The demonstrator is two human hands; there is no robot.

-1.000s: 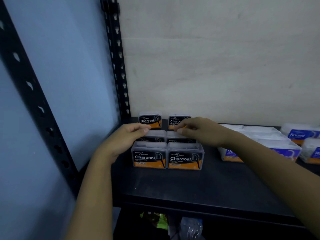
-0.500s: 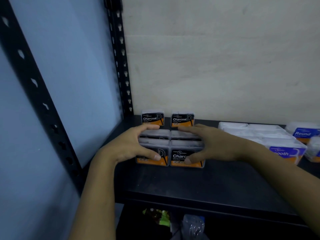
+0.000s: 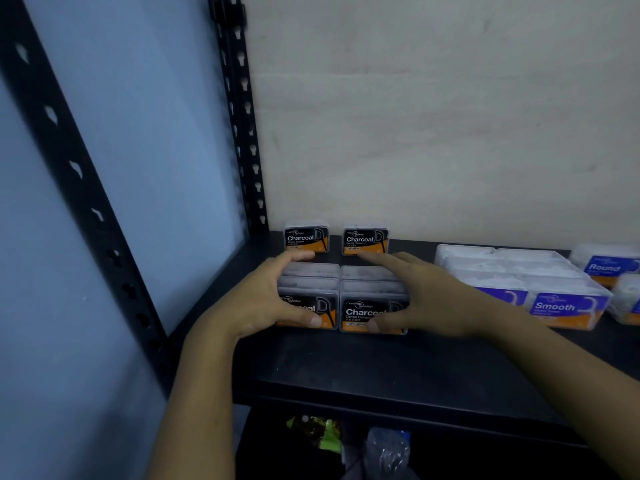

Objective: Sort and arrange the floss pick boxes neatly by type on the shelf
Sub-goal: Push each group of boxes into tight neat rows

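Both hands, left hand (image 3: pixel 266 299) and right hand (image 3: pixel 426 292), fingers spread, clamp the light, stiff, slick charcoal boxes (image 3: pixel 370 296) by their outer sides near the shelf's (image 3: pixel 381 368) back-left corner

Shelf (image 3: pixel 398 368) front strip: bare, open to approach from front edge. Left side closed by blue panel (image 3: pixel 145 150) and black slotted upright (image 3: pixel 247 133); rear closed by wall (image 3: pixel 433 116). Front Charcoal boxes (image 3: pixel 372 292), four in a tight block, flanked by left hand (image 3: pixel 263 299) and right hand (image 3: pixel 433 296), so no side access there. Narrow gap only btwn block and two rear Charcoal boxes (image 3: pixel 365 240). Right: Smooth boxes (image 3: pixel 519 275) and Round boxes (image 3: pixel 609 265) fill the shelf to frame edge; slim channel btwn right hand and Smooth boxes.
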